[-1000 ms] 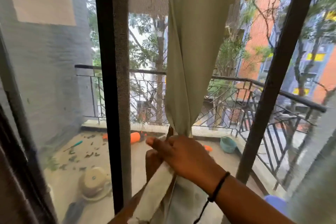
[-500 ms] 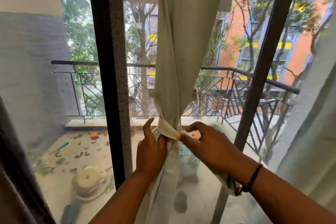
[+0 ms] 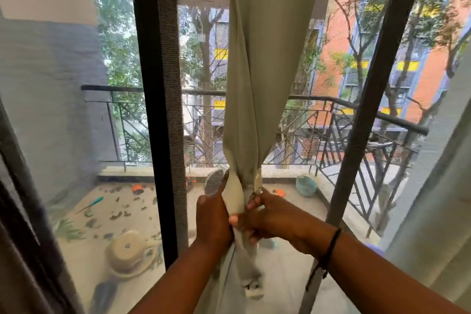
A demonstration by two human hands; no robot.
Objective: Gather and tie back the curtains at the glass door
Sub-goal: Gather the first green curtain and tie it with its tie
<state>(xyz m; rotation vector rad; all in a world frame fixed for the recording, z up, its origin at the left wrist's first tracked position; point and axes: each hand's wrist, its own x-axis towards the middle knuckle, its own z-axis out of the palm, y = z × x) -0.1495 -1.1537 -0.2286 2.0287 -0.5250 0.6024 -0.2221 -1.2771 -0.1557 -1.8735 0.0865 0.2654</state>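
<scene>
The curtain (image 3: 257,64) hangs straight down in front of the glass door, between 2 dark door frames, the left frame (image 3: 158,99) and the right frame (image 3: 382,89). Low down it is pinched into a narrow neck, and a paler cloth tie-back (image 3: 233,194) wraps round that neck. Below the hands the gathered cloth falls on in a loose tail (image 3: 248,270).

The left hand (image 3: 212,219) has its grip clamped on the tie-back and the bunched cloth behind it, thumb up along the band. The right hand (image 3: 275,216), with a black wrist band (image 3: 328,250), pinches at the same spot from the other side, fingertips curled in on the band where a thin cord or loop seems to sit; that detail is too small to read surely.

The curtain looks like light, soft woven cloth. It folds without resistance and takes long vertical pleats, so it should squeeze down easily but spring out again wherever it is let go. It is not fragile, and its weight is carried from above, so the hands only bear the sideways gather. The surface looks matt, likely not slippery, though a smooth band could slide down the neck if left slack.

The best hold is probably right at the neck: 1 hand clamping the bundle, the other working the free end of the band, as here.

Outside, a balcony railing (image 3: 356,109) and a teal pot (image 3: 305,185) show through the glass.
</scene>
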